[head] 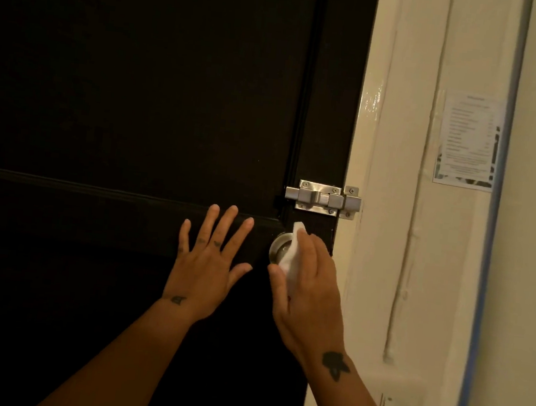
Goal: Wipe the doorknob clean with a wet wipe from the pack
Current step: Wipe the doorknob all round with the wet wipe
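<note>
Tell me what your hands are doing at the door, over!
Left hand flat on door. Right hand holds wipe against knob. Bolt above, not in the way.

Both forearms are bare where they enter from the bottom of the frame. The left hand (206, 272), at centre, bears a small dark wrist tattoo (178, 300) and tiny finger marks (217, 243). The right hand (308, 293), right of centre, has a larger leaf-shaped tattoo (335, 365) at its wrist.
</note>
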